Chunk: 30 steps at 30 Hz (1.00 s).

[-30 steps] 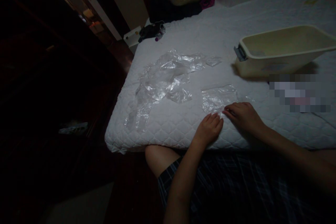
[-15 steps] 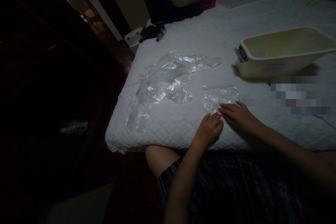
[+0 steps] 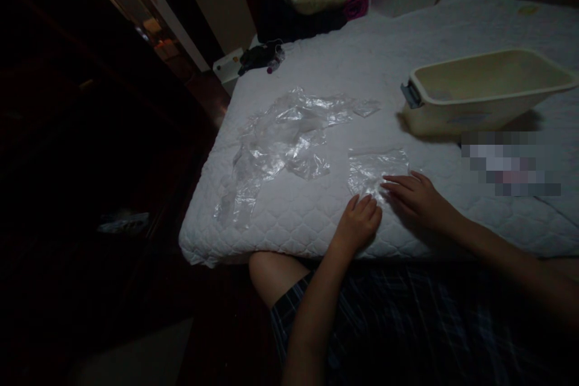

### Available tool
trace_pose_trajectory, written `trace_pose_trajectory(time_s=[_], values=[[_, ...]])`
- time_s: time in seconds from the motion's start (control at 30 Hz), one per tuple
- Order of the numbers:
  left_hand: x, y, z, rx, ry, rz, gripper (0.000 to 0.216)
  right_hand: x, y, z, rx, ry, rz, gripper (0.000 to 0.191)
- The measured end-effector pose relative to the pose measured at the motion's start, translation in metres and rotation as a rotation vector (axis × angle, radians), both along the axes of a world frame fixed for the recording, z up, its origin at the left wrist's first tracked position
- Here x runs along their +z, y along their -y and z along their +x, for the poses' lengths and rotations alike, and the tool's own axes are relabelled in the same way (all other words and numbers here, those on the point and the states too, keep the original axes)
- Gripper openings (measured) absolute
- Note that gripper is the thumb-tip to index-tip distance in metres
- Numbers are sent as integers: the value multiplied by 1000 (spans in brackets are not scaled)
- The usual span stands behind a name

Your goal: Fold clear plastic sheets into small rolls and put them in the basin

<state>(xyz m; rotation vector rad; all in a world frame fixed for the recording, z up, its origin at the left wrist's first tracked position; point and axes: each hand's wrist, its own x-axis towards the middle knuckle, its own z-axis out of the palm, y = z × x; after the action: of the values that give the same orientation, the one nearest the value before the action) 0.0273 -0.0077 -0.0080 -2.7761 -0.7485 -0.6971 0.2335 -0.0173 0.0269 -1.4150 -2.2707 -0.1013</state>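
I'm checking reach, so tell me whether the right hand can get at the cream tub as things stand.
Likely yes: the cream tub stands beyond the right hand on the white bed, and nothing upright shows between the hand and the tub's latched end.

Glossy plastic film (image 3: 377, 161), tub (image 3: 434, 120) probably matt plastic

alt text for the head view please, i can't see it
A person's left hand and right hand are at the near edge of a clear plastic piece on a white bed. Crumpled plastic lies left, an open cream bin right.
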Motion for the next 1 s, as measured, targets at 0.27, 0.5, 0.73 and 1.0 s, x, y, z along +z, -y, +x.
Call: trace_pose_trajectory(time_s=[0.27,0.5,0.73,1.0], values=[[-1,0,-2,15,118,37,30,-5,23,44,-25,2,10,39],[3,8,22,-44,116,8,36,-18,38,67,-24,-18,-30,50],[-3,6,30,-66,55,-41,33,-13,37,69,-6,-85,-41,31],[-2,7,28,-69,-5,-73,37,-16,29,59,52,-119,-94,28]])
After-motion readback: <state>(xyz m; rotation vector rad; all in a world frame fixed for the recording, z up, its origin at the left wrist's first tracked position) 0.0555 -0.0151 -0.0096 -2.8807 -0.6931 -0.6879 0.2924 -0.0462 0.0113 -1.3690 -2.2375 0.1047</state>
